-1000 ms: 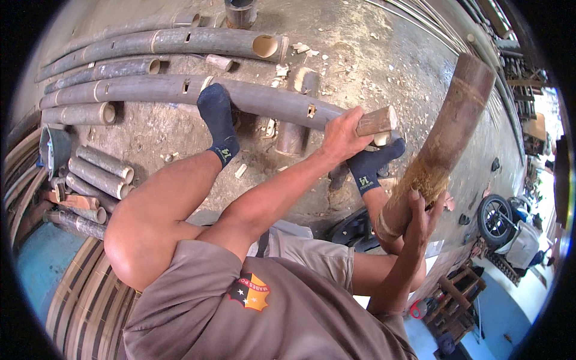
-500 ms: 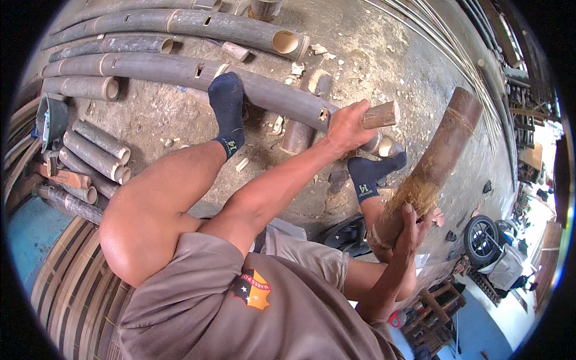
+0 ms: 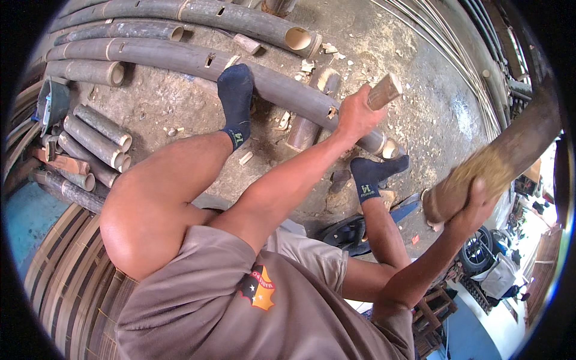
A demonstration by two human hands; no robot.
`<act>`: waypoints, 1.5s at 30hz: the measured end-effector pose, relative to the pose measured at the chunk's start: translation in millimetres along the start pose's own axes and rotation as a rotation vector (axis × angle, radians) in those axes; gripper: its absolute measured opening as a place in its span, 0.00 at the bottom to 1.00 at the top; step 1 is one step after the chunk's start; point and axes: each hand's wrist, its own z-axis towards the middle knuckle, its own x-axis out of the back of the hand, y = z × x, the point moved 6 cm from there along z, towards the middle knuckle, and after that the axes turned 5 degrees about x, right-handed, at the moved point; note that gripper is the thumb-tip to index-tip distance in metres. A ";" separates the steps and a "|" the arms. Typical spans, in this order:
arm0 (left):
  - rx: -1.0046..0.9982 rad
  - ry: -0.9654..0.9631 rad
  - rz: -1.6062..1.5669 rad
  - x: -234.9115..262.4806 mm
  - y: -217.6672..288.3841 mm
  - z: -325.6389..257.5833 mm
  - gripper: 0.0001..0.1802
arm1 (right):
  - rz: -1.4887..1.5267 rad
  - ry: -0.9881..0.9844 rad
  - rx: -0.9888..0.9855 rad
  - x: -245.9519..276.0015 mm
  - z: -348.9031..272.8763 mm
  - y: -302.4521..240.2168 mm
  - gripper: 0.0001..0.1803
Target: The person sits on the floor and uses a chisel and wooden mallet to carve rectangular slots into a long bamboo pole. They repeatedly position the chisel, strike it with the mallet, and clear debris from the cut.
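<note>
My left hand [image 3: 358,114] is closed round a short, thick wooden handle [image 3: 384,92], whose pale cut end sticks out above the fist. Whatever lies below the fist is hidden. The fist sits over the far side of a long bamboo pole [image 3: 288,96], close to a small cut hole [image 3: 332,112] near the pole's right end. Out to the right, my right hand [image 3: 477,204] grips a thick length of bamboo [image 3: 510,147] by its lower part. That bamboo is blurred, tilted up to the right, and has a frayed, fibrous yellow-brown patch near the grip.
My socked feet [image 3: 235,96] rest by the pole. A short bamboo block [image 3: 312,114] lies crosswise under it, among pale chips. More poles [image 3: 240,21] lie beyond. Cut bamboo lengths [image 3: 90,139] and a grey bucket [image 3: 54,105] are at left; a wheel [image 3: 477,249] stands at right.
My right hand has swung the thick bamboo outward, up and to the right, away from my leg. My left hand keeps its grip on the wooden handle. The whole view has shifted slightly.
</note>
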 end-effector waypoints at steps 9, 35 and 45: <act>0.125 0.097 0.052 0.0 -8.1 11.7 0.22 | -0.470 -0.480 0.247 -83.8 87.1 -23.2 0.37; 0.120 0.042 0.213 -7.1 -17.9 12.4 0.25 | -0.773 -0.622 0.048 -82.0 80.0 41.2 0.36; 0.104 -0.024 0.289 -13.6 -23.3 14.4 0.26 | -0.423 -0.675 -0.050 -85.6 35.1 37.1 0.43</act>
